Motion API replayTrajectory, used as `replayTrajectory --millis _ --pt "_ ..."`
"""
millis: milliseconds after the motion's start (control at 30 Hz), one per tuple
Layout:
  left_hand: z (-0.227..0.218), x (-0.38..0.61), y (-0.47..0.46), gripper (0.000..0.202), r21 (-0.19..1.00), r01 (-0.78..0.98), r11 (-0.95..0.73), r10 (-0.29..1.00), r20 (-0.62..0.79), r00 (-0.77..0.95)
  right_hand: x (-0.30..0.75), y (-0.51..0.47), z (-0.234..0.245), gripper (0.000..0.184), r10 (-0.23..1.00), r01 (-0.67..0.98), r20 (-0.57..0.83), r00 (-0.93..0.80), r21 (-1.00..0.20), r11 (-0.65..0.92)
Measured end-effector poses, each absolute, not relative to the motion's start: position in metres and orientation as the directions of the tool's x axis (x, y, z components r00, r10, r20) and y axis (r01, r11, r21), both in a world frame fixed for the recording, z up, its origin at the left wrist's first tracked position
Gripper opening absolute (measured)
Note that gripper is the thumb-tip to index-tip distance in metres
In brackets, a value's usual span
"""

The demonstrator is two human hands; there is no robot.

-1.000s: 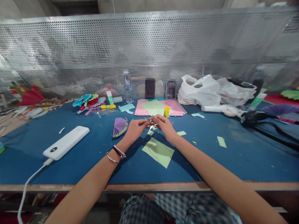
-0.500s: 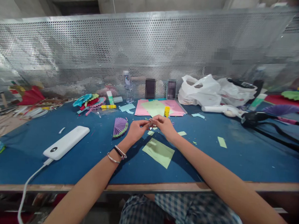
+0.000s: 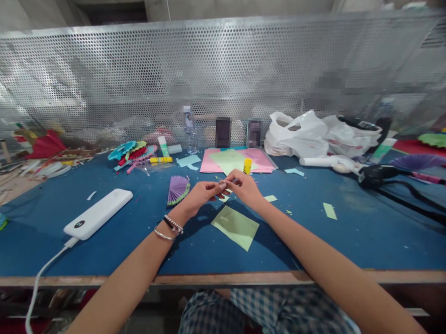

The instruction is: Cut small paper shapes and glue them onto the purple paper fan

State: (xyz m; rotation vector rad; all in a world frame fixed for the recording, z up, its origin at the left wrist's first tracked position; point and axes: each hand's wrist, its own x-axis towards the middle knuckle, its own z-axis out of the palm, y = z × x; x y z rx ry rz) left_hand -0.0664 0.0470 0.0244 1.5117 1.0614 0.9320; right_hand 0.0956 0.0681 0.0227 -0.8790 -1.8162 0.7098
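Note:
My left hand [image 3: 202,193] and my right hand [image 3: 244,187] meet above the blue table [image 3: 355,235], fingertips pinched together on a tiny thing I cannot make out. A light green paper sheet [image 3: 235,226] lies flat just below them. A folded purple paper fan [image 3: 178,189] rests left of my left hand. Small green scraps [image 3: 270,198] lie near my right wrist. A yellow glue stick [image 3: 248,165] stands on pink and green sheets [image 3: 234,160] behind my hands.
A white power bank [image 3: 98,213] with a cable lies at the left. Coloured paper fans [image 3: 133,151], a yellow marker [image 3: 161,159] and a bottle [image 3: 189,127] sit farther back. White plastic bags [image 3: 304,134] and a black cable [image 3: 406,191] occupy the right. A perforated metal screen [image 3: 228,81] backs the table.
My hands have stayed together over the table, the fingers shifting slightly on the tiny thing. Nothing else has moved.

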Motion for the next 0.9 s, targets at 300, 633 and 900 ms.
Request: replayTrajectory --millis 300,633,900 --pt "0.018 -0.068 0.054 0.042 0.983 0.137 -0.122 0.982 0.100 0.160 0.096 0.070 0.012 0.027 0.774 0.419 0.553 -0.308 -0.651 0.633" --pt "0.024 -0.073 0.058 0.036 0.988 0.079 -0.130 0.990 0.134 -0.052 0.105 0.075 -0.002 0.030 0.763 0.808 0.319 -0.562 0.011 0.590" --pt "0.019 -0.078 0.063 0.036 0.988 0.087 -0.131 0.987 0.138 -0.084 0.099 0.072 0.001 0.035 0.739 0.774 0.336 -0.583 -0.044 0.631"
